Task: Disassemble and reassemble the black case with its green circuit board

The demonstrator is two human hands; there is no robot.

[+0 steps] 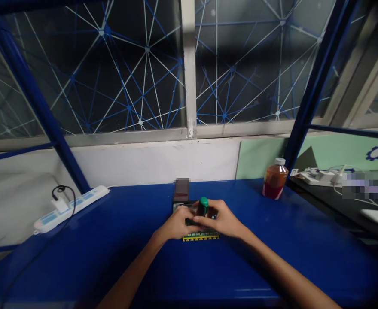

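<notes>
My right hand (219,218) is closed around a screwdriver (203,207) that stands upright, its dark handle topped with a green cap. Its lower end is hidden by my fingers. My left hand (178,223) is at its left, fingers curled over a small case; what they grip, if anything, is hidden. Below both hands shows the case's near part, a green and yellow strip (201,236) with a row of small pieces. Behind them a dark upright piece (181,191), partly blurred out, rises at the case's far side.
The blue table (127,266) runs to a white wall under a window. A white power strip (76,208) with a plugged-in black cable lies at the left. A bottle with red label (275,180) stands at the back right, beside a black surface with cables (333,178).
</notes>
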